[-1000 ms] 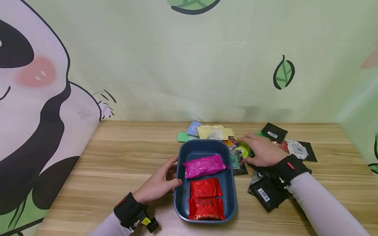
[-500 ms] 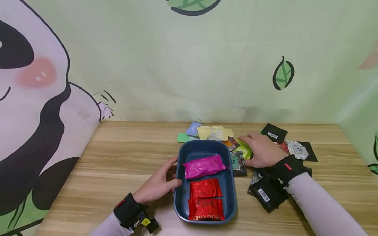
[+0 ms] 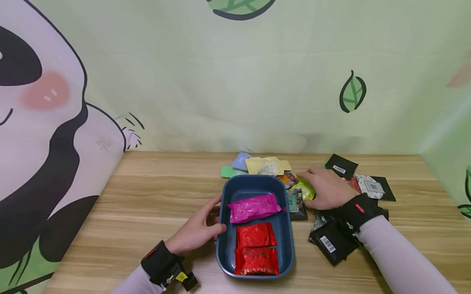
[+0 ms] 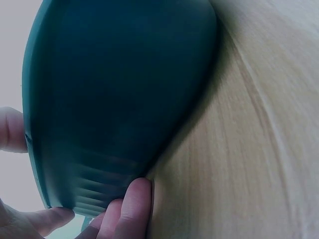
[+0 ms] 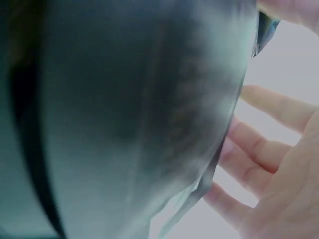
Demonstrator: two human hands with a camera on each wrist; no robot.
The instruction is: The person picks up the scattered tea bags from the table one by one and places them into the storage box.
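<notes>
Yellow-green packet at the right hand's fingertips, crowded by neighbours

Snagging looks the likeliest trouble: the orange-and-dark packet and the dark packet with a green label lie so close that a lift could drag either along. The right hand's wrist strap sits over the black barcoded packets and might sweep them aside. Slick-looking wrapping could also slip from a shallow hold.

The yellow-green packet lies beside the far right corner of the blue tray, between the thumb and fingers of the right hand. Those fingers are spread around it; whether they pinch it I cannot tell. The left hand grips the tray's left wall, thumb at the rim, fingers outside.
</notes>
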